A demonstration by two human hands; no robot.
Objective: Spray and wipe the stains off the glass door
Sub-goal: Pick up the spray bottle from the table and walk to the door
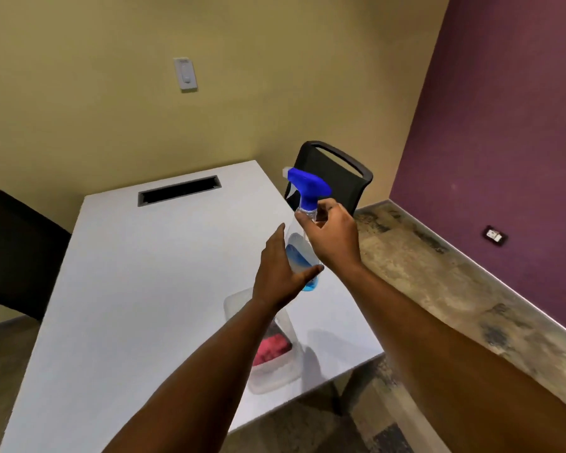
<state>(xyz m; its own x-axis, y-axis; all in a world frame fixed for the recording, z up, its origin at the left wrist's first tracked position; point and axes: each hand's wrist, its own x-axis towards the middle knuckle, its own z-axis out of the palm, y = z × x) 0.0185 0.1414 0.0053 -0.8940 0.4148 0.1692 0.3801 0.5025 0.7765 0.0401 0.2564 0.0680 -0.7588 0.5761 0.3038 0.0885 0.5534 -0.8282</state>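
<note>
The right grip (332, 233) pinches the bottle (303, 256) by its neck while the left grip (280, 273), fingers straight, steadies its base, lifted above the counter (128, 289) toward 1 o'clock, likely readying to spray.

No legible text (labels blurred)
</note>
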